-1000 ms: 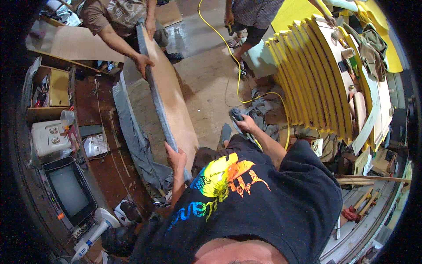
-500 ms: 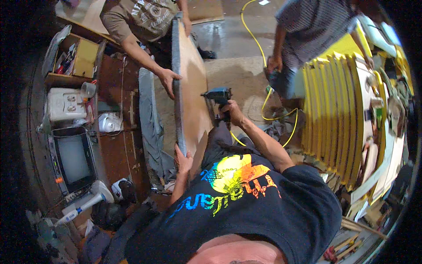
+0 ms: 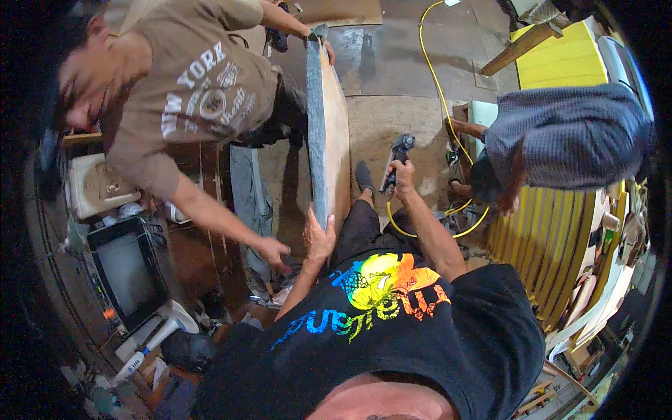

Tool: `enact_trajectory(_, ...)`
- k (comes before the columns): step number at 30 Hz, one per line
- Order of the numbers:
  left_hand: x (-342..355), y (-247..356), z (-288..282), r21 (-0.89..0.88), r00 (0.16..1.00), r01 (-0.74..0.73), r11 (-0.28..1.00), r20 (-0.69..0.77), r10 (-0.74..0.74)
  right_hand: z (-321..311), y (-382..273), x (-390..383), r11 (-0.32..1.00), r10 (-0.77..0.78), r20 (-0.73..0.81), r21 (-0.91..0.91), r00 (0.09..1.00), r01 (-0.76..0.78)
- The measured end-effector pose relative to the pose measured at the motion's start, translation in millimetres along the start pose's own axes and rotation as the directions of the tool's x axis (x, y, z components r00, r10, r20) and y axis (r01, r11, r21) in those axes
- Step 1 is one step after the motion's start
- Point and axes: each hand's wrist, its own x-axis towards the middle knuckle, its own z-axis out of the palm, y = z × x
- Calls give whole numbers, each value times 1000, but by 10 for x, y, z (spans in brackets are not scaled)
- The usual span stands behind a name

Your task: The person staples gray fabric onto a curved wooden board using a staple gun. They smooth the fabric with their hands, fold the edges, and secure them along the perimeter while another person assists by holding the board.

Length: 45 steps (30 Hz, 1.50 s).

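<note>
A wooden panel (image 3: 337, 133) stands on edge in front of me, with grey fabric (image 3: 317, 119) covering its left side and edge. My left hand (image 3: 320, 238) grips the near end, fingers on the fabric and thumb toward the wood. In my right hand (image 3: 404, 176) is an air staple gun (image 3: 400, 148), held upright to the right of the panel and apart from it. A co-worker on the left holds the panel's far top corner with one hand (image 3: 327, 50). Their other hand (image 3: 271, 253) hangs open and blurred beside my left hand, off the panel.
A yellow air hose (image 3: 435, 59) snakes over the floor to the gun. At right, a second person (image 3: 567, 140) bends over stacked yellow-edged panels (image 3: 539, 238). Grey cloth (image 3: 252, 189) drapes at left, near an old screen (image 3: 126, 266) and a white fan-like thing (image 3: 164, 327).
The staple gun has moved away from the panel and now points up. The left co-worker has leaned nearer, taking one hand off the panel. The person at right has bent down.
</note>
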Motion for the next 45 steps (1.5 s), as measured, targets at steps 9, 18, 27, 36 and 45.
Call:
enact_trajectory(9,101,29,-86,-105,1000,-9,994,21,11,106,-584,630,964,-164,-56,-221,985,147)
enact_trajectory(18,148,-140,-74,27,997,69,997,-26,-68,290,-377,370,995,-72,-217,-80,973,56)
enact_trajectory(27,148,-190,231,33,997,-72,997,-35,73,-557,391,228,967,44,-327,-222,944,-122)
enact_trajectory(36,626,-1156,265,164,984,-159,974,-52,169,-306,45,-117,875,197,-306,-375,932,-308)
enact_trajectory(45,774,-975,152,174,990,-39,984,-128,62,-301,-199,-407,602,227,-98,-768,969,-218)
